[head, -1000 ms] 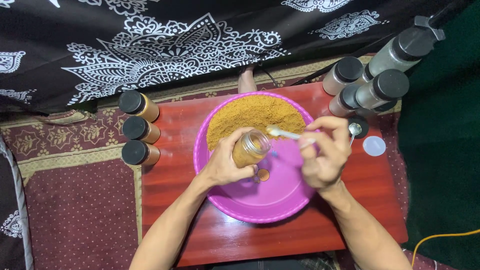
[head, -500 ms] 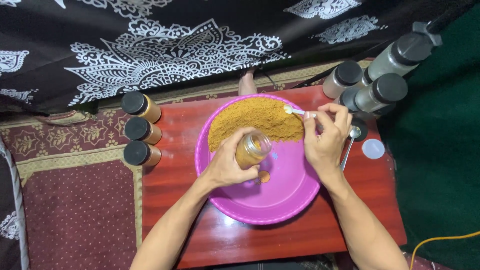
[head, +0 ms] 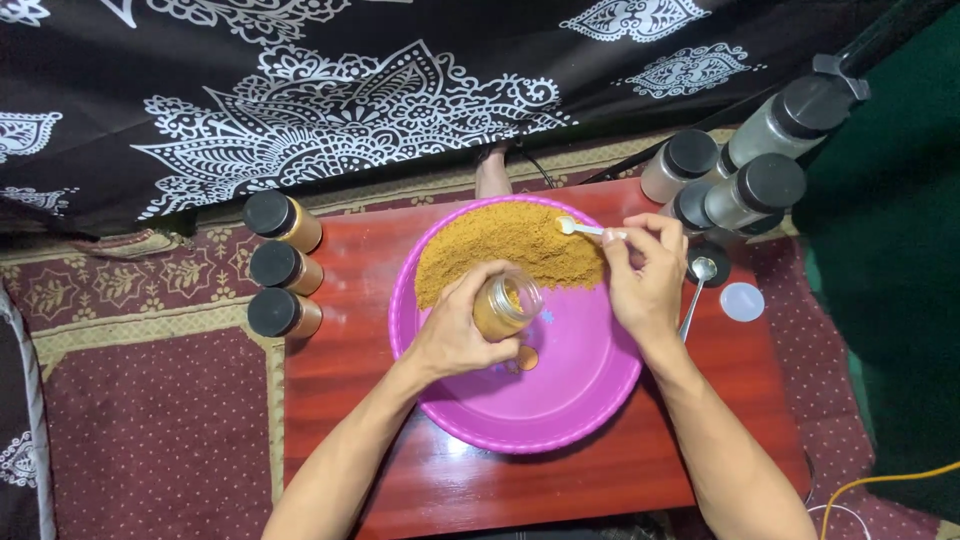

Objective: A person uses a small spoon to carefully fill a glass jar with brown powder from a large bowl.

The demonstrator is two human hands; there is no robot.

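Left hand (head: 455, 335): you're gripping the small open glass jar (head: 505, 305), tilted, at the pink basin's (head: 560, 420) centre.
Right hand (head: 645, 275): you're pinching a white spoon (head: 580, 228) at two o'clock, over the brown powder (head: 510, 245).
Capped jars at nine o'clock: three.

A bright pink basin (head: 520, 410) holds golden-brown powder (head: 505, 245) on a glossy red-brown worktop (head: 330, 400); black-capped amber jars (head: 283, 268) stand left, a black cloth (head: 330, 100) shows white paisley, the rug (head: 150, 440) dotted maroon

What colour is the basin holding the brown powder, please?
The basin is bright pink-purple, seen clearly in the head view.
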